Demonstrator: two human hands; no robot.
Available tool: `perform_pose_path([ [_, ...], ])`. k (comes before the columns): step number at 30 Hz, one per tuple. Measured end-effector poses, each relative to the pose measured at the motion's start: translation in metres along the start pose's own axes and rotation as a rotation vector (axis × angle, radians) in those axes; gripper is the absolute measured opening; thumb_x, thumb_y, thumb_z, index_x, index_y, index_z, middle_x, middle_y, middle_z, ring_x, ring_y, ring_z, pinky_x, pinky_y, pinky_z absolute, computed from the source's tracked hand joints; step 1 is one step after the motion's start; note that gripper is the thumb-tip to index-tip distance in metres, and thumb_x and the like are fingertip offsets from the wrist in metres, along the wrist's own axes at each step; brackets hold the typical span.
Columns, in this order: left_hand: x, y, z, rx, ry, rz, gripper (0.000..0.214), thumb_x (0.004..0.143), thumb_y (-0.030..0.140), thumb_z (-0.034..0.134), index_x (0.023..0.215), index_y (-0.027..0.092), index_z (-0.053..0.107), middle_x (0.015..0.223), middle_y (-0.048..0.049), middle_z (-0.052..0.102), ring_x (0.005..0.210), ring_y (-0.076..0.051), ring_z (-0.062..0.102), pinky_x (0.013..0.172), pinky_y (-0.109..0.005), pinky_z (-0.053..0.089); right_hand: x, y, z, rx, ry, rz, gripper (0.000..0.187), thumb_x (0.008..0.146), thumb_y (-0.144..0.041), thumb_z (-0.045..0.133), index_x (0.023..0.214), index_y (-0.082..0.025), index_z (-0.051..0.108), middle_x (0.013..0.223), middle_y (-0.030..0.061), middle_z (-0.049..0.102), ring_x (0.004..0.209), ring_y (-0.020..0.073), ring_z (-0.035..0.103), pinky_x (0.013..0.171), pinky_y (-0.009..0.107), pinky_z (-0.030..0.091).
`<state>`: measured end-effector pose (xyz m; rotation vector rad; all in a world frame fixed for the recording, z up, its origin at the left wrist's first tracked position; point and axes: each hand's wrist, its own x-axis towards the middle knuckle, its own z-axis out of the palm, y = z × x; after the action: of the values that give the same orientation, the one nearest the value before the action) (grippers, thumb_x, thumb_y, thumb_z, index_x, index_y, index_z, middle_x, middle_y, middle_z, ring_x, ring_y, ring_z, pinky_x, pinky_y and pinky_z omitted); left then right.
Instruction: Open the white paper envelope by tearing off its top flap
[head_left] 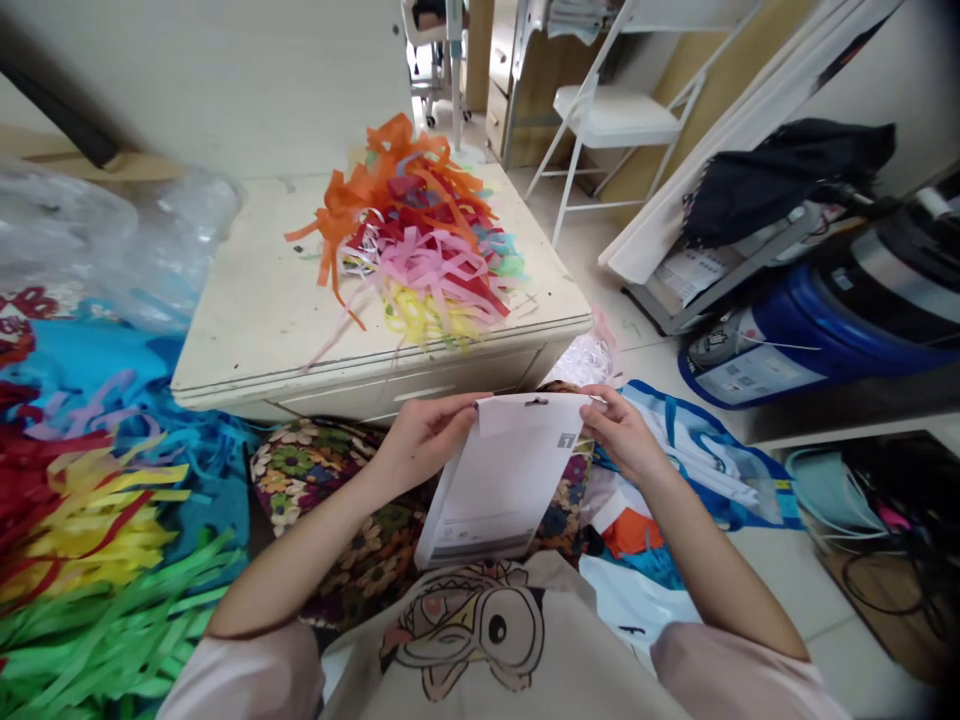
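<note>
A white flat packet [501, 480] with a hang hole and small print is held up in front of me, above a flowered cloth [330, 500]. My left hand [420, 440] pinches its upper left edge, fingers closed on it. The top right corner is gripped by my right hand [621, 432]. Both hands hold the packet just below the front edge of a low cream table [255, 310]. A tangle of coloured paper strips [420, 240], orange, pink, red and yellow, lies on that table.
More paper strips [90, 560], green, yellow, red and blue, pile up at my left. Clear plastic bags [97, 240] sit behind them. A white folding chair [615, 120], a blue drum [810, 320] and cables [885, 520] stand to the right. Blue-and-white bags [705, 460] lie on the floor.
</note>
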<state>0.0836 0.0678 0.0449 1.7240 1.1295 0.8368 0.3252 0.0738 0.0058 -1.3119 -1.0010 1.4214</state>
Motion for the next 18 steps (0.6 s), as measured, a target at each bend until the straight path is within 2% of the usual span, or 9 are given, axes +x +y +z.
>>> perform_pose_path([
  [5,0.001,0.000,0.001,0.148,0.121,0.047,0.031,0.073,0.025,0.041,0.091,0.010,0.061,0.071,-0.0037,0.064,0.059,-0.010,0.054,0.052,-0.017,0.041,0.000,0.005,0.013,0.182,0.139,0.052,0.033,0.046,-0.028,0.070,0.066,-0.020,0.045,0.048,-0.0094,0.051,0.043,0.0043,0.046,0.043,0.015,0.036],
  [8,0.001,-0.001,0.002,0.237,0.237,0.100,0.023,0.069,0.019,0.044,0.079,0.012,0.063,0.060,0.0004,0.061,0.049,-0.006,0.050,0.049,-0.014,0.039,-0.003,0.007,0.018,0.200,0.206,0.021,0.029,0.046,-0.028,0.070,0.060,-0.019,0.046,0.047,-0.0088,0.050,0.043,0.0044,0.045,0.042,0.015,0.035],
  [10,0.000,-0.004,0.002,0.237,0.314,0.088,0.020,0.067,0.017,0.044,0.071,0.012,0.063,0.051,0.0027,0.056,0.043,-0.004,0.045,0.045,-0.013,0.035,-0.005,0.007,0.021,0.220,0.228,-0.008,0.027,0.048,-0.028,0.069,0.058,-0.018,0.047,0.047,-0.0081,0.049,0.042,0.0045,0.045,0.041,0.015,0.035],
  [13,-0.001,-0.011,0.003,0.114,0.381,0.008,0.017,0.067,0.018,0.046,0.069,0.013,0.062,0.045,0.0046,0.048,0.039,-0.003,0.038,0.039,-0.013,0.029,-0.009,0.008,0.023,0.285,0.208,-0.061,0.023,0.052,-0.032,0.066,0.057,-0.018,0.049,0.050,-0.0066,0.050,0.044,0.0047,0.045,0.042,0.016,0.036],
  [15,-0.004,-0.017,0.002,-0.037,0.403,-0.015,0.015,0.068,0.018,0.047,0.077,0.014,0.058,0.044,0.0063,0.046,0.038,-0.003,0.035,0.038,-0.012,0.028,-0.012,0.010,0.023,0.291,0.189,-0.102,0.020,0.055,-0.033,0.064,0.060,-0.018,0.051,0.052,-0.0057,0.051,0.045,0.0051,0.046,0.042,0.017,0.036],
  [18,-0.010,-0.026,0.000,-0.209,0.424,0.044,0.022,0.069,0.016,0.048,0.090,0.019,0.048,0.047,0.0081,0.048,0.039,-0.003,0.037,0.040,-0.013,0.031,-0.017,0.014,0.023,0.180,0.161,-0.208,0.017,0.058,-0.027,0.062,0.068,-0.020,0.051,0.054,-0.0054,0.053,0.045,0.0060,0.047,0.042,0.017,0.036],
])
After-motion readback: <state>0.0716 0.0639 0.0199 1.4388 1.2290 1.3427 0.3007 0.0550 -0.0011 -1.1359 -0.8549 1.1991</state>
